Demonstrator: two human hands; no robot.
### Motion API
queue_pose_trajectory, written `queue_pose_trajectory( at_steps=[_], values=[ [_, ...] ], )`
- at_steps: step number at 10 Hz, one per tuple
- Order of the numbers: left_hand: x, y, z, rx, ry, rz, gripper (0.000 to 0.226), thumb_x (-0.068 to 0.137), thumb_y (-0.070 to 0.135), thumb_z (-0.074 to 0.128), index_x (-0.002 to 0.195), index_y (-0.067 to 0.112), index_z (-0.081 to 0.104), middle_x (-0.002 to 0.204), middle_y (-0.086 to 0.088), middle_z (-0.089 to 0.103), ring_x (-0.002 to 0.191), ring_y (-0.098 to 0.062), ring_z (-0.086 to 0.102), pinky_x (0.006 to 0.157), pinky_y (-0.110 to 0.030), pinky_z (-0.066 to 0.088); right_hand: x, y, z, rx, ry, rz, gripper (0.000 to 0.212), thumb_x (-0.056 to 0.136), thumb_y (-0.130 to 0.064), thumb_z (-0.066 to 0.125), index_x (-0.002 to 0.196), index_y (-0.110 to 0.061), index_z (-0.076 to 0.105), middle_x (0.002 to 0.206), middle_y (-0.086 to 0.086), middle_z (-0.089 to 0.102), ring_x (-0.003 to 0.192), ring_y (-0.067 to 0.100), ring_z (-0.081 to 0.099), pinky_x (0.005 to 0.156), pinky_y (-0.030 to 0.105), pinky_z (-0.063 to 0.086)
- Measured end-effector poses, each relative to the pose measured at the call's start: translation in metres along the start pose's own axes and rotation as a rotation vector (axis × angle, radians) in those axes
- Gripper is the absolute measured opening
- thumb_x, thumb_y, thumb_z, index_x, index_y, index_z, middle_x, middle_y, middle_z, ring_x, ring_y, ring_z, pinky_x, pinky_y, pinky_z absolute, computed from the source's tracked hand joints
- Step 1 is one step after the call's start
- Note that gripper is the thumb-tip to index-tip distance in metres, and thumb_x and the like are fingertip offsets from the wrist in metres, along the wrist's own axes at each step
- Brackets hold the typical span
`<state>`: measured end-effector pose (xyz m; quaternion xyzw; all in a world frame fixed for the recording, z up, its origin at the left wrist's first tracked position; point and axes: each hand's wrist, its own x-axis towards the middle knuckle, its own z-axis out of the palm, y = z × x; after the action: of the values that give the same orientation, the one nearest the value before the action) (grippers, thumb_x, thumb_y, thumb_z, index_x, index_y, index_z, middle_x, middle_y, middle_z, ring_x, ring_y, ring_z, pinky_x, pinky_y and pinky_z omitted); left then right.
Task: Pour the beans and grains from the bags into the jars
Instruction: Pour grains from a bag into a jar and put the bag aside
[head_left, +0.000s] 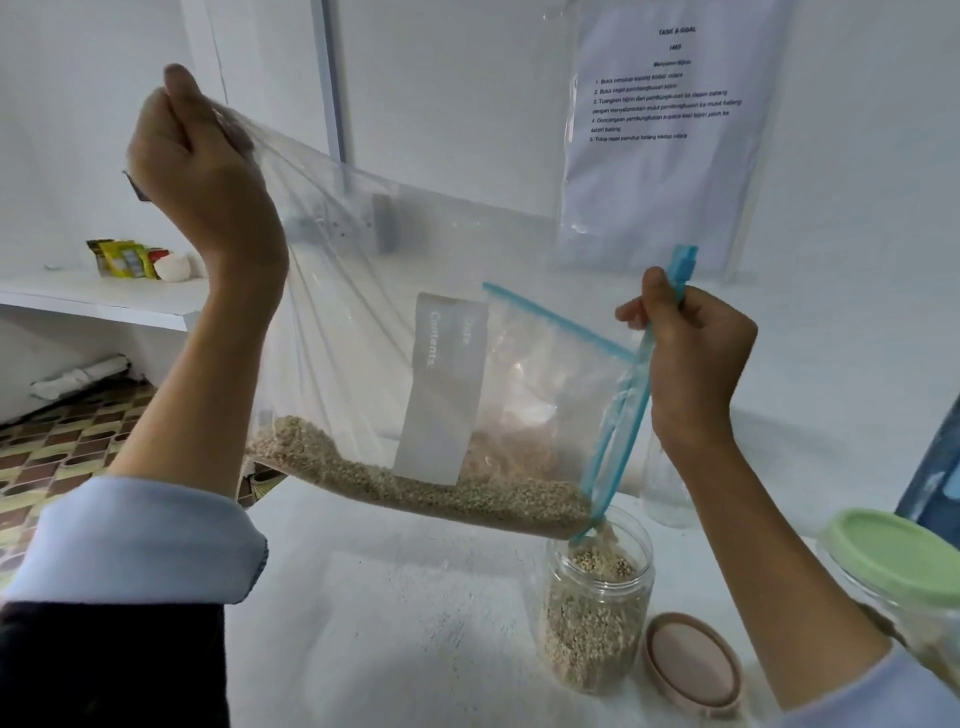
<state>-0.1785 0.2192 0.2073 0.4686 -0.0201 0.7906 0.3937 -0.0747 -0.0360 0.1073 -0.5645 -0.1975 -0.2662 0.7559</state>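
My left hand (202, 171) pinches the bag (415, 332) bottom high, my right hand (696, 358) grips its blue zip edge, corner over the jar (597, 597); I judge a slipped corner would spill grain (441, 488) on the table (389, 623).

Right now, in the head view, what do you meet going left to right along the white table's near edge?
Clear plastic jar part-filled with grain → pink round lid lying flat on the white table → clear jar with a pale green lid.
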Motion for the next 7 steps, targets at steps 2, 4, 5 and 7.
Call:
queue_pose_trajectory(
  at_steps=[2, 4, 5, 7],
  values=[
    [-0.001, 0.004, 0.000, -0.044, 0.003, 0.020, 0.043, 0.091, 0.029, 0.042, 0.048, 0.032, 0.040, 0.041, 0.014, 0.039, 0.041, -0.019, 0.035, 0.045, -0.032, 0.025, 0.001, -0.004, -0.004, 0.051, 0.019, 0.006, 0.031, 0.089, -0.024, 0.065, 0.058, -0.021, 0.064, 0.054, -0.011, 0.065, 0.059, 0.006, 0.061, 0.070, 0.017, 0.048],
    [-0.001, 0.017, 0.000, 0.175, -0.032, -0.036, 0.032, 0.072, 0.058, 0.034, 0.058, 0.030, 0.037, 0.057, 0.005, 0.037, 0.054, -0.014, 0.035, 0.053, -0.029, 0.025, -0.001, -0.005, -0.003, 0.044, 0.002, 0.022, 0.029, 0.089, -0.024, 0.065, 0.060, -0.019, 0.065, 0.060, -0.008, 0.066, 0.059, 0.005, 0.061, 0.069, 0.015, 0.047],
    [0.002, 0.014, -0.001, 0.136, -0.060, -0.077, 0.035, 0.070, 0.060, 0.034, 0.059, 0.027, 0.036, 0.057, 0.003, 0.036, 0.055, -0.014, 0.035, 0.054, -0.027, 0.025, 0.000, -0.006, -0.003, 0.067, 0.037, 0.028, 0.030, 0.089, -0.023, 0.065, 0.060, -0.019, 0.065, 0.059, -0.007, 0.066, 0.061, 0.009, 0.062, 0.070, 0.018, 0.049],
    [0.001, 0.013, -0.003, 0.149, -0.042, -0.085, 0.035, 0.071, 0.059, 0.034, 0.059, 0.026, 0.037, 0.057, 0.002, 0.037, 0.056, -0.020, 0.037, 0.053, -0.030, 0.026, 0.000, -0.004, 0.000, 0.022, 0.013, 0.040, 0.031, 0.090, -0.025, 0.064, 0.059, -0.021, 0.065, 0.065, -0.004, 0.068, 0.063, 0.010, 0.063, 0.074, 0.021, 0.050]
  ],
)
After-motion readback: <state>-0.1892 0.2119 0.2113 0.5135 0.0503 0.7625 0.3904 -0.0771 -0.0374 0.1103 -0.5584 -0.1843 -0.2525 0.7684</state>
